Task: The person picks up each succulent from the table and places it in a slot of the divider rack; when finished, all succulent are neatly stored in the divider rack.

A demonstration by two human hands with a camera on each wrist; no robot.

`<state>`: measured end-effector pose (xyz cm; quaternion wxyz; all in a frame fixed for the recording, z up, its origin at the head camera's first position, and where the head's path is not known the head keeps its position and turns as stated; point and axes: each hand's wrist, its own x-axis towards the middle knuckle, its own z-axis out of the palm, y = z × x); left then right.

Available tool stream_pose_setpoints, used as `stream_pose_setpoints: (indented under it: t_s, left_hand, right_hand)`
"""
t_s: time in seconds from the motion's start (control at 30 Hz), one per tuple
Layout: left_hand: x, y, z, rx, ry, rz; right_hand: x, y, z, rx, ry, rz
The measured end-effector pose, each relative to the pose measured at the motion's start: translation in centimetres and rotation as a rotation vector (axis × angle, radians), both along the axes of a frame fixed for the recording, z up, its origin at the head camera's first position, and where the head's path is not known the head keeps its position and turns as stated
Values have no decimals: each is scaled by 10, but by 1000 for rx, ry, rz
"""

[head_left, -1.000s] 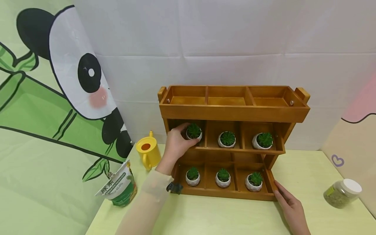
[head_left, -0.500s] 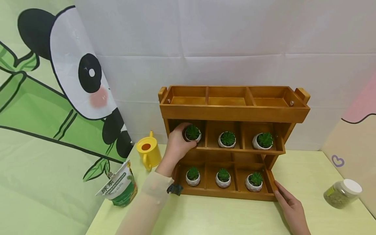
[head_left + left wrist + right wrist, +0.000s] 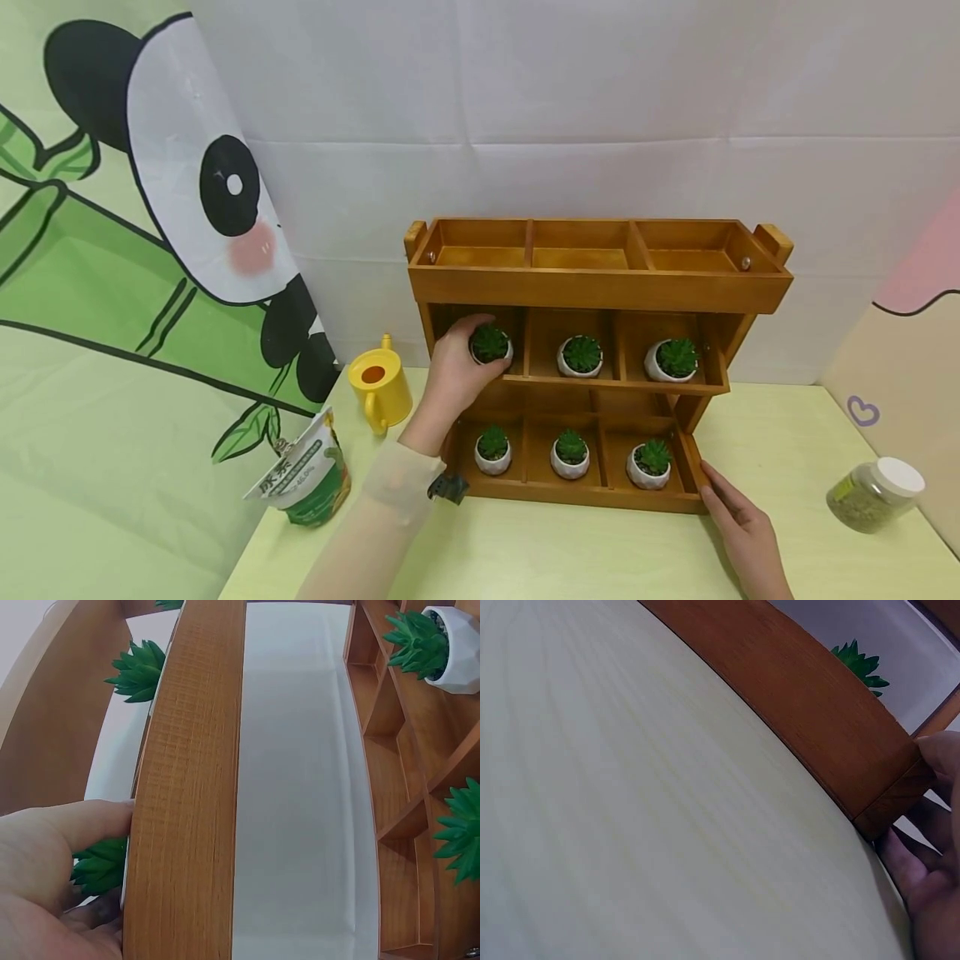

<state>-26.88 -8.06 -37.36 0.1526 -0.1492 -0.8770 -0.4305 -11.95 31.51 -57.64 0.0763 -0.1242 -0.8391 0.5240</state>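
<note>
In the head view my left hand (image 3: 463, 367) grips a small potted succulent (image 3: 491, 343), green leaves in a white faceted pot, in the left compartment of the middle tier. The left wrist view shows the thumb (image 3: 90, 823) at the tier's front board (image 3: 187, 772), which hides much of the pot. My right hand (image 3: 744, 533) rests at the lower right corner of the brown wooden shelf (image 3: 600, 289), its fingers against the side and corner. Similar succulents (image 3: 581, 356) fill the other middle compartments, and three more (image 3: 570, 454) stand in the bottom tier.
The top tier (image 3: 577, 257) has three bare compartments. A yellow watering can (image 3: 380, 392) and a green-and-white bag (image 3: 311, 475) with a clip stand left of the shelf. A white-lidded jar (image 3: 873, 496) lies tilted at the right. A pale wall rises behind.
My left hand has shifted the succulent slightly left and back down within its compartment. My right hand has stayed at the shelf's corner.
</note>
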Motion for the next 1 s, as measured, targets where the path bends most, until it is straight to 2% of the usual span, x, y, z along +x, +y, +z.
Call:
stream_pose_setpoints:
  t_s: [0.73,0.87,1.0]
  left_hand:
    - [2,-6,-4,7,44,-27]
    - [6,-7,-5,36,52,-31]
    - [12,-12,-9,83,91,-33]
  right_hand:
    - [0,0,0,6,-4,-1]
    - [0,0,0,13,7,-5]
    - [-1,-1,-1,14,18,-8]
